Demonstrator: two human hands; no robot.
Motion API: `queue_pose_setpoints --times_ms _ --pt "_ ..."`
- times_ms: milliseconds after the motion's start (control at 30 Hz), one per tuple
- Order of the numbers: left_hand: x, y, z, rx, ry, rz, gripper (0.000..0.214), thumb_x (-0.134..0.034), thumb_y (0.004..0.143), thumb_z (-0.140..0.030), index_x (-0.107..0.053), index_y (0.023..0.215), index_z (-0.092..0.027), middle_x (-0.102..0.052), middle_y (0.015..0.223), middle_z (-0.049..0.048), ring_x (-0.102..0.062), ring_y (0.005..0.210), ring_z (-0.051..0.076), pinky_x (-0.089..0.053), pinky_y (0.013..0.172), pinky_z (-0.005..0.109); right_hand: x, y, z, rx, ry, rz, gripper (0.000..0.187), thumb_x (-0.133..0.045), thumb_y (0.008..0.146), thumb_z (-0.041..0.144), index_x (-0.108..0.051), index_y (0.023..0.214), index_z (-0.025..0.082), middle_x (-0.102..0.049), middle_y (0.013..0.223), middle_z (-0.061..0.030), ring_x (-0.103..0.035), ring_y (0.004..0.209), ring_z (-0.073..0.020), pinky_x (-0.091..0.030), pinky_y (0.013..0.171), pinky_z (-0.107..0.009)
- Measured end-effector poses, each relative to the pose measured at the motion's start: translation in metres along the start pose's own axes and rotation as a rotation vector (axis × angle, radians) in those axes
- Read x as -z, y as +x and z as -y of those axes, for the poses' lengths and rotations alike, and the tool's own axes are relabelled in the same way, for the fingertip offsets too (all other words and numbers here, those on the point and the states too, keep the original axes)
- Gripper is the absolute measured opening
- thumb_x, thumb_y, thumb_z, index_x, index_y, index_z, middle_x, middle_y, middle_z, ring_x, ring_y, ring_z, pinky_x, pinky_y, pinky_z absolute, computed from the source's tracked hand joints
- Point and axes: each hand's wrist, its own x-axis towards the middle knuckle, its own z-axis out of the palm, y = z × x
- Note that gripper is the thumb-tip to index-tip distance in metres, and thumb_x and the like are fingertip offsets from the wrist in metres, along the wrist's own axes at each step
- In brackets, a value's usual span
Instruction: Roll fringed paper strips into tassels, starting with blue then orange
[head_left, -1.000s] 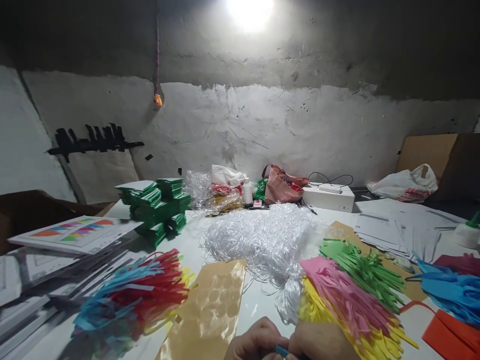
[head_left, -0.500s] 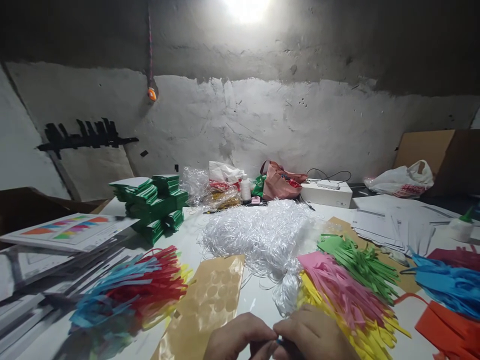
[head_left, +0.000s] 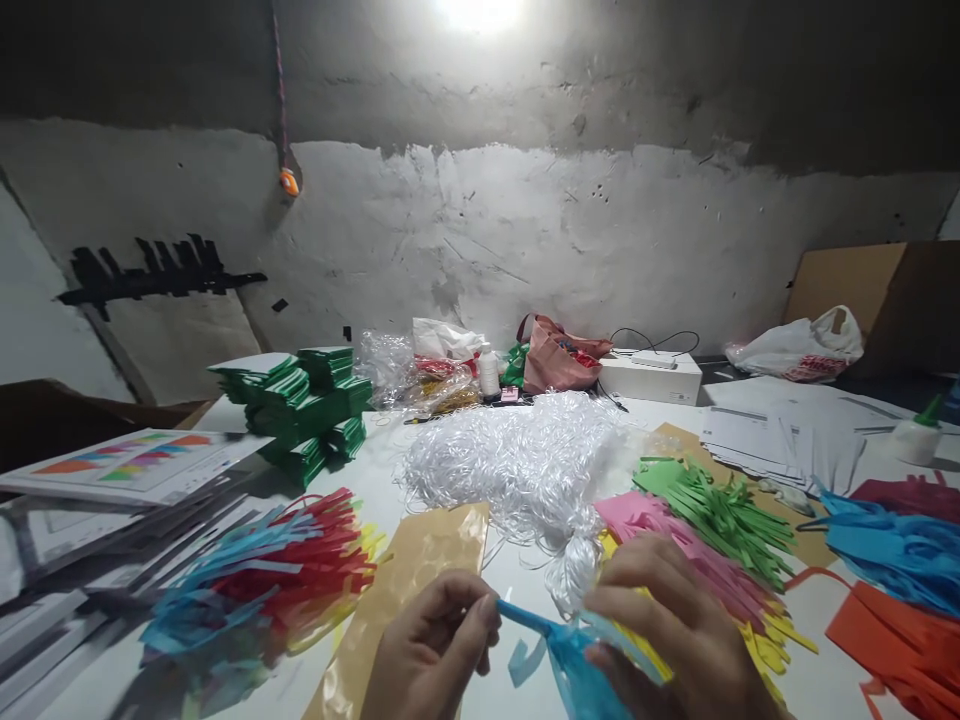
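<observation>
Low in the middle of the head view, my left hand (head_left: 431,650) pinches the end of a blue paper strip (head_left: 525,617). That strip belongs to a blue cut-paper fringe bundle (head_left: 581,675), and my right hand (head_left: 679,635) is closed around the bundle. Both hands hover over the white table (head_left: 517,585). Just behind them lie a tan sticker backing sheet (head_left: 420,590) and a heap of white string (head_left: 525,465). Pink and yellow paper fringe (head_left: 705,570) lies under and beside my right hand.
Red, blue and yellow fringe (head_left: 277,580) lies at the left, green fringe (head_left: 720,505) and blue fringe (head_left: 892,545) at the right. Green card stacks (head_left: 304,405), printed sheets (head_left: 135,465), a glue bottle (head_left: 919,435), a white box (head_left: 649,375) and bags fill the back.
My hands have risen into view and drawn apart. The blue fringe bundle, only a sliver before, now shows between them with one strip pulled out to the left. The view has tilted down slightly.
</observation>
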Motion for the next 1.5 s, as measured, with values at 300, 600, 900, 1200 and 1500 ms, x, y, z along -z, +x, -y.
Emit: queue_pose_setpoints --times_ms 300,600,900,1200,1500 --pt "-0.020 -0.007 -0.003 0.148 -0.218 -0.051 0.043 -0.090 0.064 -0.049 -0.062 0.056 -0.017 -0.055 0.051 -0.0037 -0.047 0.049 0.009 -0.037 0.046 0.018 -0.063 -0.017 0.015 0.188 -0.318 -0.214 0.026 -0.052 0.101 0.008 -0.074 0.098 0.021 -0.080 0.107 0.0057 -0.071 0.110 -0.0129 -0.027 0.126 -0.042" --pt "-0.010 0.003 0.008 0.183 -0.255 0.008 0.044 -0.090 0.063 -0.050 -0.062 0.057 -0.017 -0.054 0.050 -0.0049 -0.045 0.047 0.008 -0.036 0.045 0.018 -0.050 -0.010 0.013 0.214 -0.178 -0.207 0.017 -0.056 0.105 0.024 -0.074 0.104 0.025 -0.081 0.094 0.0119 -0.077 0.085 -0.0048 -0.041 0.116 -0.023" --pt "-0.011 0.001 0.009 0.163 -0.298 -0.040 0.043 -0.091 0.063 -0.052 -0.066 0.066 -0.017 -0.055 0.052 -0.0057 -0.046 0.050 0.008 -0.040 0.049 0.018 -0.037 -0.001 0.019 0.349 -0.258 -0.051 0.025 -0.049 0.109 0.020 -0.072 0.106 0.028 -0.077 0.100 0.0229 -0.075 0.086 -0.0012 -0.031 0.123 -0.021" --pt "-0.005 0.004 0.011 0.095 -0.277 -0.073 0.044 -0.087 0.068 -0.056 -0.065 0.072 -0.018 -0.053 0.055 -0.0066 -0.045 0.051 0.008 -0.040 0.046 0.017 -0.032 -0.007 0.006 0.319 -0.121 -0.056 0.011 -0.062 0.103 0.026 -0.071 0.109 0.025 -0.081 0.098 0.0128 -0.077 0.086 -0.0062 -0.042 0.116 -0.023" --pt "-0.005 -0.003 0.013 -0.039 -0.192 -0.058 0.038 -0.082 0.076 -0.054 -0.067 0.071 -0.019 -0.055 0.057 -0.0056 -0.047 0.051 0.007 -0.040 0.048 0.015 -0.037 -0.027 -0.008 -0.138 0.252 0.000 0.030 -0.056 0.101 0.039 -0.063 0.125 0.023 -0.071 0.109 -0.0076 -0.068 0.103 -0.0223 -0.057 0.088 -0.034"
